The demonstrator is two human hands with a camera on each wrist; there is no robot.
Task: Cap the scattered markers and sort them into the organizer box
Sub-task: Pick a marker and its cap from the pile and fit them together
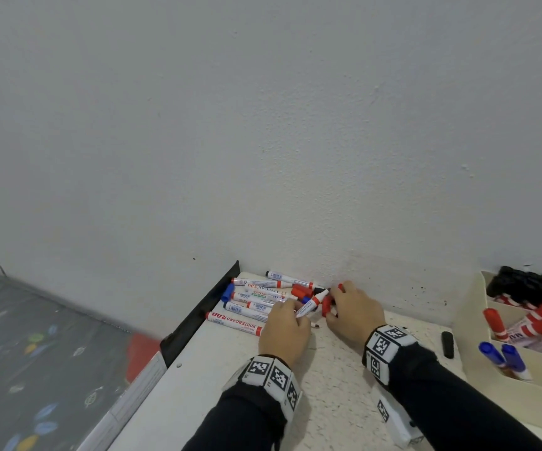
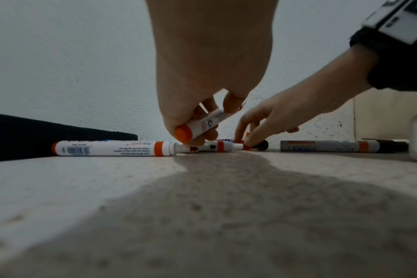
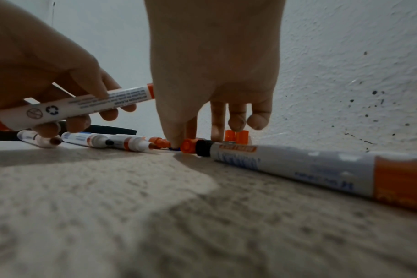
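Item, nearest: we are holding the uncapped red marker (image 1: 310,305) lifted in our left hand (image 1: 284,333), fingers wrapped round its barrel.

Item, beyond: our right hand (image 1: 352,312) is reaching fingertips into the loose red caps (image 1: 327,304) by the wall; we cannot tell whether one is pinched.

Advice: we are matching colour, aligning cap with tip, pressing straight.

Item, far right: the organizer box (image 1: 477,323) is standing on the worktop (image 1: 334,379).
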